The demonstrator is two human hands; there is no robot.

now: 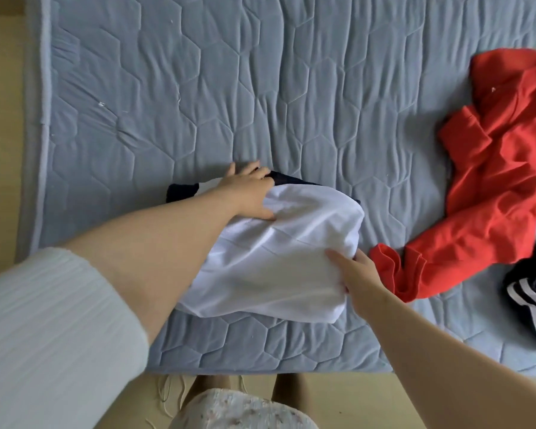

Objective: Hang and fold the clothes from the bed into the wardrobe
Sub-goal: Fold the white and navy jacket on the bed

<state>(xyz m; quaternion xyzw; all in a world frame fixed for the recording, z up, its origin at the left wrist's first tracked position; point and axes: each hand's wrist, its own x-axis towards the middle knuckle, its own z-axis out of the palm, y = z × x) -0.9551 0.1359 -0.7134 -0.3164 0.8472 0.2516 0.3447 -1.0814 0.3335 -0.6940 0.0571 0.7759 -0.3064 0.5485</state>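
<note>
Head view looks down on a bed [198, 88] covered in a grey-blue quilt stitched in hexagons, with pale yellow floor [0, 119] along its left and near edges. A white shirt [276, 252] with dark trim lies on the quilt by the near edge. The left hand [248, 190] grips its far end. The right hand [358, 274] pinches its right edge, thumb on top. To the right lie a red hoodie [492, 181] and, just beside it, a dark striped garment [532, 298].
</note>
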